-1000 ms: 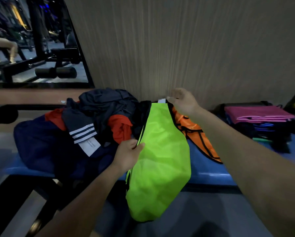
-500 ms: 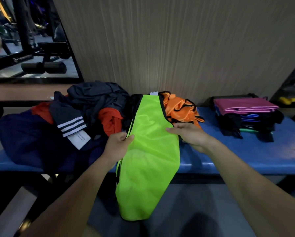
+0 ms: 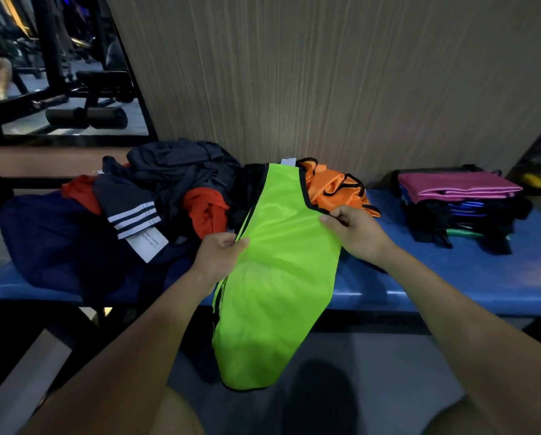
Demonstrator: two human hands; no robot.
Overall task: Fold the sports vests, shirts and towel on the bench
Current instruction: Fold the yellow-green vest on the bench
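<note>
right hand (image 3: 358, 235) moved from vest's far end to its right edge | both hands pinch green vest (image 3: 275, 277), left hand (image 3: 219, 257) at left edge | bare table (image 3: 451, 277) to the right

Slick, faintly shiny lime cloth vest (image 3: 278, 277), satiny orange cloth vest (image 3: 335, 189), smooth glossy blue padded tabletop (image 3: 451, 277), matt ribbed wall panel (image 3: 325, 73)

Blue padded surface (image 3: 451, 277). Left of the green vest (image 3: 281, 262): heap of unfolded garments (image 3: 143, 208). Behind it: orange vest (image 3: 335, 189). Right: folded stack (image 3: 460, 202).
</note>
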